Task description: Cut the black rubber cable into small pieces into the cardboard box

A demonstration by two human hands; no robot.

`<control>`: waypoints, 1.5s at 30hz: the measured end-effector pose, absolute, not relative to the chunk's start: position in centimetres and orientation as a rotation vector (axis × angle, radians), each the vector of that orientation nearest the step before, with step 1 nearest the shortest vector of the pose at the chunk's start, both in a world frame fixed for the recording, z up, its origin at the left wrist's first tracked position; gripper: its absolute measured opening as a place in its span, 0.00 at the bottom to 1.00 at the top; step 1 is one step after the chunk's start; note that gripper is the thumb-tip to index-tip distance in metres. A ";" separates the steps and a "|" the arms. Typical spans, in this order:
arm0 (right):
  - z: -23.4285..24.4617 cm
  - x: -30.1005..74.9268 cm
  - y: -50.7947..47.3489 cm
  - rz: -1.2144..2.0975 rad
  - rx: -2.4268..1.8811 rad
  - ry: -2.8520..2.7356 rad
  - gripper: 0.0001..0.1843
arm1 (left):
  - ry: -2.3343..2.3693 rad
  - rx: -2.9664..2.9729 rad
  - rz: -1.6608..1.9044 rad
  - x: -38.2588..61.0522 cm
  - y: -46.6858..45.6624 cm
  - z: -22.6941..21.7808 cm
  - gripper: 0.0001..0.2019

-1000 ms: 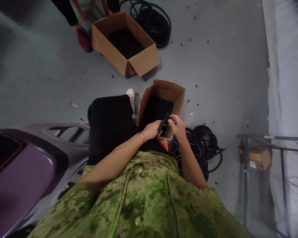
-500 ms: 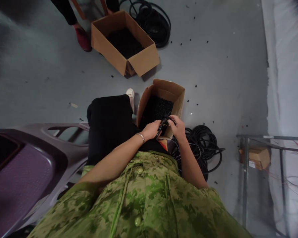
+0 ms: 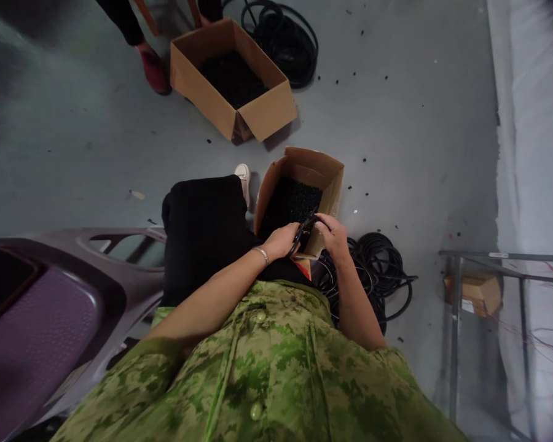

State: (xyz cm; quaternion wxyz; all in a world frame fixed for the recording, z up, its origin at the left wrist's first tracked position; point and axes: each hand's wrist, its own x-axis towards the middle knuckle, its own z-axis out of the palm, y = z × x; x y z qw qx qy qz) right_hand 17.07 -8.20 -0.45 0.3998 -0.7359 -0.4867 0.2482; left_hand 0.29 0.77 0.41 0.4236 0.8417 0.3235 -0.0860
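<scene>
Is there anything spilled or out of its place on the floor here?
Yes. Small black bits lie scattered over the grey floor around both cardboard boxes, the near box and the far box, which hold the same dark material. The near box leans, tilted toward the person's hands.

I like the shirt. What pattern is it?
Green camouflage on the shirt, clearest in the head view.

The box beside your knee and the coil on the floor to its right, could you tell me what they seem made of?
Box: brown corrugated cardboard by the look, matte, with folded flaps. Coil: black tubing or cable, probably rubber or plastic, slightly glossy and bending in loose loops.
</scene>
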 end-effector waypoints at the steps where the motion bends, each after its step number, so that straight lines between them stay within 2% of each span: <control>1: -0.4 17.1 -8.2 0.624 -1.866 -1.230 0.18 | 0.811 2.109 -0.217 0.3 0.8 0.4 0.21; 15: -1.4 16.6 -8.2 0.618 -1.852 -1.247 0.17 | 0.816 2.120 -0.260 0.4 0.7 0.7 0.22; 30: -1.5 17.5 -7.4 0.618 -1.986 -1.464 0.18 | 0.797 2.183 -0.198 0.3 0.7 -0.4 0.10; 45: -0.7 17.4 -5.9 0.481 -2.048 -1.437 0.18 | 0.934 2.244 -0.158 0.5 0.8 0.2 0.19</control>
